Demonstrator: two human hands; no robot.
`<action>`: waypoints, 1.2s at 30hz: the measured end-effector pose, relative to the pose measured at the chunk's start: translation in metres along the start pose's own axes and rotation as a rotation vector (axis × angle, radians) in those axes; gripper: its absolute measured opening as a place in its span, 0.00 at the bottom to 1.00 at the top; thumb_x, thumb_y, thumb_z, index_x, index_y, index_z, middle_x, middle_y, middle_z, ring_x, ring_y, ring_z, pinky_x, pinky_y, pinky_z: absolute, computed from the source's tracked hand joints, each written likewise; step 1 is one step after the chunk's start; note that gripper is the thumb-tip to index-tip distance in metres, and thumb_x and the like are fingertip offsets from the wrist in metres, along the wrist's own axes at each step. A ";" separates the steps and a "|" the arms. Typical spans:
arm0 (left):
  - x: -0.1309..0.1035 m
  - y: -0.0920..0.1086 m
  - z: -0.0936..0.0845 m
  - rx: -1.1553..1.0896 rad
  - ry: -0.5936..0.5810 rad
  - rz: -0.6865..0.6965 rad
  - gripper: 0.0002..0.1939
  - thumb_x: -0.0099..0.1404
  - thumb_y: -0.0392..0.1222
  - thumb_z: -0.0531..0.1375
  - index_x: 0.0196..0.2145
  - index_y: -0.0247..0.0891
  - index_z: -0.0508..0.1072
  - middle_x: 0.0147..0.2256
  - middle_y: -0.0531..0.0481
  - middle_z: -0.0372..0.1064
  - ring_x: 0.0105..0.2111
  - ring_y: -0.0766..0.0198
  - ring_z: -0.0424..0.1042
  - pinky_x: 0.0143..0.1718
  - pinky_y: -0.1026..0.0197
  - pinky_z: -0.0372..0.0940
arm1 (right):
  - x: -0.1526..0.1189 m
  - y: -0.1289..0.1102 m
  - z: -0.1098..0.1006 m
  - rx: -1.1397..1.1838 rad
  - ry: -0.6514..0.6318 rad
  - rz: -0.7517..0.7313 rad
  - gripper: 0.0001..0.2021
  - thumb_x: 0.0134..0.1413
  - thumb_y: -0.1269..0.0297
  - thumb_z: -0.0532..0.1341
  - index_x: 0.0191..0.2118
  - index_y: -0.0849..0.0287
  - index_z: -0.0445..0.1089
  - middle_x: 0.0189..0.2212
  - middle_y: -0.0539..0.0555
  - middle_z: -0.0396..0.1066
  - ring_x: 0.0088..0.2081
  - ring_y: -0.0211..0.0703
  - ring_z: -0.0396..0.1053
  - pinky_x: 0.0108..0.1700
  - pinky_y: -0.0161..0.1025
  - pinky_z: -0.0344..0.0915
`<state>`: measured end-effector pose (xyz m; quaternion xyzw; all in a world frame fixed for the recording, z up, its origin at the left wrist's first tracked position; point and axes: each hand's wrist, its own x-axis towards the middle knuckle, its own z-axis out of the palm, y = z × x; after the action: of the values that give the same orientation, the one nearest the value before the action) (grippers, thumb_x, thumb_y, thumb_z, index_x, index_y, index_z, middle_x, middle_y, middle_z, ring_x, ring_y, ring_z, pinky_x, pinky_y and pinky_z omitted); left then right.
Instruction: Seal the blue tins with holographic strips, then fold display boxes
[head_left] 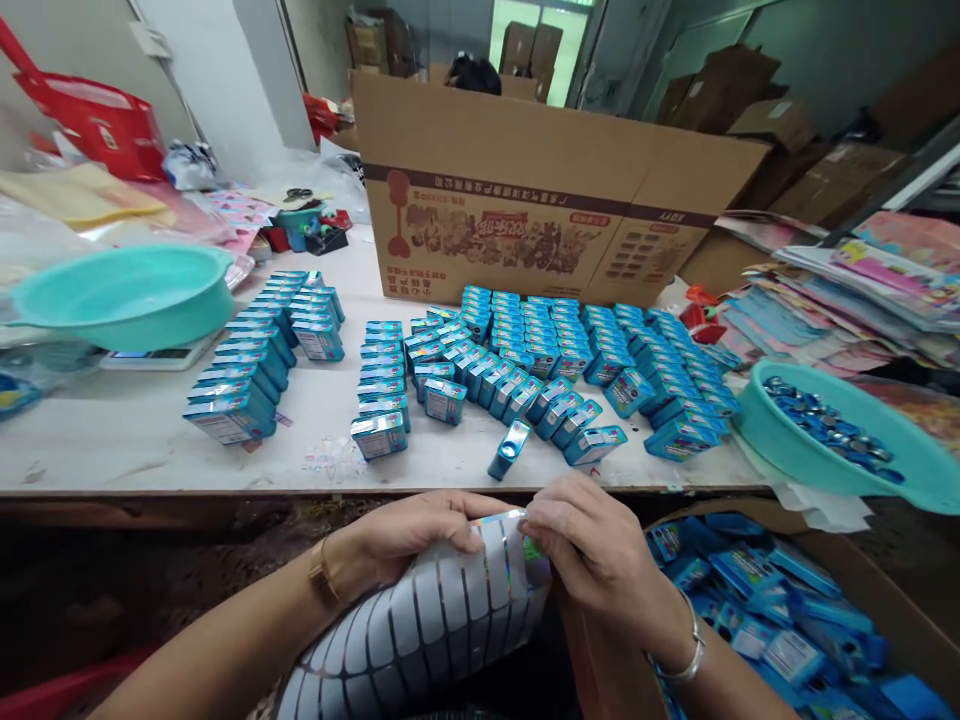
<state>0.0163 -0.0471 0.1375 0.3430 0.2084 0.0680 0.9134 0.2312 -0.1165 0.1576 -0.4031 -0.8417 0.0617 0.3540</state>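
Note:
My left hand (427,535) grips the top edge of a sheet of stickers (405,625), thumb on its face. The sheet has rows of pale rounded labels with shiny rainbow gaps, and it curves down over my lap. At its upper right corner, my right hand (592,540) is closed in a pinch on a shiny holographic sticker (532,552); whether it is loose from the sheet I cannot tell. Just beyond my hands, a small blue box (509,449) with a round hole in its end stands apart near the table's front edge.
Rows of blue boxes (240,405) stand across the white table (112,440). A turquoise basin (127,300) sits on a scale at left; another basin (780,425) holds round metallic blue pieces. A large carton (540,130) stands behind. Below right, an open carton holds blue packs (787,600).

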 end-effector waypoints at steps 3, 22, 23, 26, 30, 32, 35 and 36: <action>0.000 0.000 -0.001 0.001 -0.015 0.008 0.27 0.48 0.33 0.62 0.48 0.33 0.79 0.38 0.47 0.78 0.27 0.68 0.71 0.31 0.68 0.63 | -0.003 0.002 0.002 -0.028 0.013 -0.038 0.11 0.64 0.77 0.53 0.40 0.58 0.70 0.33 0.54 0.73 0.35 0.40 0.68 0.37 0.38 0.64; 0.000 0.003 0.001 0.103 0.039 0.015 0.27 0.48 0.33 0.60 0.48 0.35 0.79 0.36 0.49 0.77 0.26 0.68 0.67 0.29 0.66 0.58 | -0.009 0.010 0.008 -0.057 0.057 -0.102 0.09 0.61 0.78 0.56 0.42 0.60 0.70 0.39 0.58 0.75 0.40 0.44 0.72 0.42 0.40 0.71; 0.000 0.003 0.002 0.104 0.043 0.017 0.26 0.48 0.33 0.60 0.47 0.35 0.80 0.36 0.49 0.77 0.26 0.68 0.67 0.29 0.67 0.58 | -0.009 0.011 0.008 -0.042 0.058 -0.085 0.09 0.61 0.77 0.57 0.42 0.60 0.70 0.39 0.58 0.75 0.41 0.43 0.72 0.42 0.40 0.71; 0.000 0.004 0.004 0.097 0.035 0.034 0.26 0.48 0.32 0.60 0.46 0.35 0.80 0.37 0.49 0.78 0.28 0.68 0.69 0.32 0.67 0.59 | -0.008 0.010 0.008 -0.059 0.063 -0.061 0.09 0.61 0.76 0.57 0.43 0.58 0.71 0.38 0.57 0.76 0.39 0.43 0.73 0.41 0.40 0.71; 0.001 0.003 0.004 0.059 0.005 0.037 0.27 0.48 0.31 0.59 0.47 0.36 0.80 0.38 0.49 0.79 0.30 0.66 0.72 0.36 0.66 0.63 | -0.006 0.008 0.003 -0.160 0.082 -0.140 0.13 0.60 0.79 0.54 0.43 0.58 0.72 0.38 0.58 0.76 0.39 0.43 0.73 0.40 0.40 0.72; 0.003 0.001 0.002 0.032 -0.025 0.037 0.27 0.48 0.31 0.59 0.48 0.35 0.79 0.39 0.48 0.79 0.32 0.65 0.73 0.36 0.66 0.64 | -0.005 0.008 0.002 -0.195 0.099 -0.199 0.13 0.60 0.78 0.54 0.43 0.58 0.72 0.38 0.58 0.77 0.40 0.44 0.74 0.41 0.41 0.73; 0.004 -0.001 -0.001 0.009 -0.028 0.024 0.27 0.48 0.31 0.59 0.48 0.35 0.79 0.40 0.48 0.79 0.32 0.64 0.74 0.35 0.66 0.65 | -0.005 0.010 0.003 -0.222 0.128 -0.233 0.12 0.61 0.77 0.53 0.43 0.58 0.72 0.37 0.59 0.78 0.40 0.44 0.74 0.41 0.42 0.74; 0.004 -0.001 -0.002 0.006 -0.015 0.015 0.27 0.49 0.31 0.60 0.49 0.35 0.79 0.40 0.48 0.79 0.32 0.65 0.74 0.36 0.66 0.65 | -0.006 0.010 0.004 -0.218 0.130 -0.230 0.12 0.61 0.77 0.53 0.42 0.58 0.72 0.38 0.59 0.78 0.40 0.44 0.75 0.41 0.42 0.74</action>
<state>0.0192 -0.0455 0.1340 0.3478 0.1991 0.0716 0.9134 0.2372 -0.1131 0.1471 -0.3434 -0.8591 -0.0970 0.3668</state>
